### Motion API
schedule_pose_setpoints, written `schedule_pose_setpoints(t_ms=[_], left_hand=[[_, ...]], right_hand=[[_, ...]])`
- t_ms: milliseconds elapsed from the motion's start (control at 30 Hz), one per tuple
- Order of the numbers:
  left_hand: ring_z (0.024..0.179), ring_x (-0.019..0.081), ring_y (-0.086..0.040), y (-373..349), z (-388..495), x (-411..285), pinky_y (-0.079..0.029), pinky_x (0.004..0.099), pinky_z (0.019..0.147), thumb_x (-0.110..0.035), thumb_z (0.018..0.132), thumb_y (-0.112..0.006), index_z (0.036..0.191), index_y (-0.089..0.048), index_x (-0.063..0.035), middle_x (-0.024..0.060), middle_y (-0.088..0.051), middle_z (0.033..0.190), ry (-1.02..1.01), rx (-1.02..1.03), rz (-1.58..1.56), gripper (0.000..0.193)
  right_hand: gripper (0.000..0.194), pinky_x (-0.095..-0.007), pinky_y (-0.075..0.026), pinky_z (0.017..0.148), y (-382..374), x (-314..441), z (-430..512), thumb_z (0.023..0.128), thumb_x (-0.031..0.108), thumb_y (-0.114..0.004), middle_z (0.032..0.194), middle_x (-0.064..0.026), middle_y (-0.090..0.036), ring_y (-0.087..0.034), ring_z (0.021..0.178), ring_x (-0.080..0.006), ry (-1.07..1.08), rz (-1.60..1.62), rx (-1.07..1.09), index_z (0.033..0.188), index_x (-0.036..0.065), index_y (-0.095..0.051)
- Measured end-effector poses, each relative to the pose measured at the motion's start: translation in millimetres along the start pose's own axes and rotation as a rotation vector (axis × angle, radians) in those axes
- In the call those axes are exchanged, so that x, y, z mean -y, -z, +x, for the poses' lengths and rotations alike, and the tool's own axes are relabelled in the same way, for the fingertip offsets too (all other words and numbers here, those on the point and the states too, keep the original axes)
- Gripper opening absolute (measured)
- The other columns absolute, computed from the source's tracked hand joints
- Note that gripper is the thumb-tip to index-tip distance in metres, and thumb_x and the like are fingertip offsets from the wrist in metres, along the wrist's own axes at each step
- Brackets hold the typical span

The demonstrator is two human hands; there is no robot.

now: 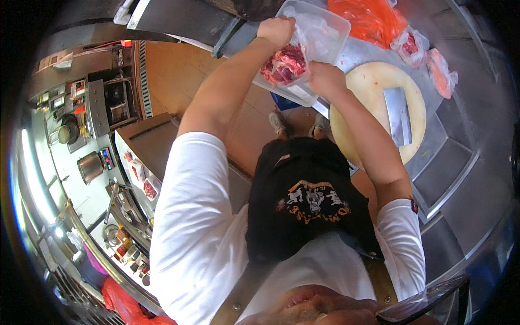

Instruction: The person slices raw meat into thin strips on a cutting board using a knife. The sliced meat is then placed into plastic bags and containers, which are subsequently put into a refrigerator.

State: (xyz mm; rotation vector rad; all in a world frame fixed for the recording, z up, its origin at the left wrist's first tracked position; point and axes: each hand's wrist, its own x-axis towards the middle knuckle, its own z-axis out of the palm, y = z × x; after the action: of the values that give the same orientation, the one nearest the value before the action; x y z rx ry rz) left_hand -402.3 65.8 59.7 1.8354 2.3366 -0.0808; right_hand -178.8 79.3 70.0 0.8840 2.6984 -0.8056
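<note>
A translucent plastic tub [343,30] lies ahead of me at the counter's edge. Inside it, raw red meat [286,65] with pale fat sits toward the near end, by the mouth of a clear plastic bag [313,26]. My left hand [277,31] is closed on the bag's edge at the tub's far left. On the near right side, my right hand [327,79] has its fingers curled at the bag's edge beside the meat; the fingertips are partly hidden. To the right, a cleaver [397,115] rests flat on a round, pale chopping board [357,81].
Orange plastic bags [367,20] and bagged meat [410,46] lie on the steel counter beyond the board. Another bagged pale piece [440,73] is at right. Behind me to the left, a white worktop carries a metal pot [90,167] and meat trays [150,189].
</note>
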Motion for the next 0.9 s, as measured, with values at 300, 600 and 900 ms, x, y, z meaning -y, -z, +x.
schedule_pose_setpoints(t_ms=[300,600,900], left_hand=[[0.127,0.0419,-0.053,-34.2,-72.3,1.2,-0.043,0.0442,0.106,-0.063,0.087,-0.057,0.135,-0.051,0.0049,0.0293,-0.057,0.132,0.308,0.399,-0.510,0.084],[0.134,0.0341,-0.045,-82.5,-56.4,-17.9,-0.031,0.0479,0.113,-0.068,0.082,-0.054,0.140,-0.056,-0.0096,0.0145,-0.057,0.138,0.483,0.135,-0.546,0.082],[0.070,0.0350,-0.072,-36.0,-56.8,-31.2,-0.059,0.0494,0.066,-0.047,0.084,-0.063,0.104,-0.068,0.0074,0.0233,-0.070,0.088,0.417,0.409,-0.572,0.058]], right_hand=[[0.018,-0.0502,-0.053,0.076,-17.9,10.0,-23.7,0.086,0.017,-0.055,0.098,-0.0159,-0.069,-0.068,0.089,-0.0377,-0.263,0.098,-0.201,0.101,0.009,-0.062],[0.021,-0.0457,-0.054,0.083,-43.1,32.8,-34.2,0.076,0.007,-0.059,0.102,-0.0164,-0.068,-0.064,0.093,-0.0382,-0.272,0.101,-0.360,0.095,0.006,-0.068],[0.014,-0.0456,-0.050,0.082,-60.6,28.1,-31.0,0.072,0.008,-0.059,0.090,-0.0180,-0.067,-0.062,0.086,-0.0390,-0.203,-0.017,-0.423,0.084,0.004,-0.064]])
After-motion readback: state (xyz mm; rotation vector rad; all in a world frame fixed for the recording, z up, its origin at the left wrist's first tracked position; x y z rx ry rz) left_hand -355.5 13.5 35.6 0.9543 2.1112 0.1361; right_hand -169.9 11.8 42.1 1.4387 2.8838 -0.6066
